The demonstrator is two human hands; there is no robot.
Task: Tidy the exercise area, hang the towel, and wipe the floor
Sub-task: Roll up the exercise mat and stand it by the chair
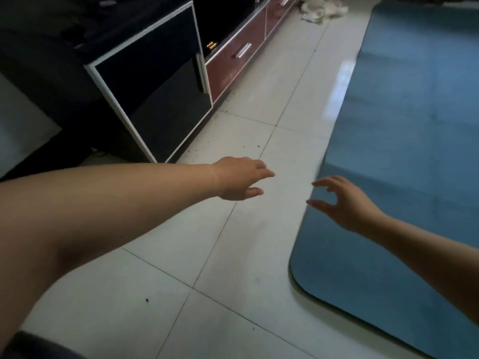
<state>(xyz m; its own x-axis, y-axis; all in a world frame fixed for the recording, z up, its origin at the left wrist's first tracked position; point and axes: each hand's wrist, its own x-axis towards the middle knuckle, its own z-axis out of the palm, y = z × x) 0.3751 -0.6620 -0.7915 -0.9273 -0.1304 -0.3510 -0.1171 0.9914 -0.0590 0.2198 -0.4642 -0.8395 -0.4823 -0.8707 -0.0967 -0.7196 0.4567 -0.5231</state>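
Note:
A blue exercise mat lies flat on the white tiled floor, filling the right side of the head view. My right hand hovers over the mat's left edge, fingers spread and curled, holding nothing. My left hand reaches out over the bare tiles to the left of the mat, fingers extended and empty. A crumpled white towel lies on the floor at the far end, beside the low cabinet.
A black cabinet with white trim stands at the left. A long low unit with reddish-brown drawers runs along the wall beyond it. Dark crumbs dot the tiles near the cabinet base.

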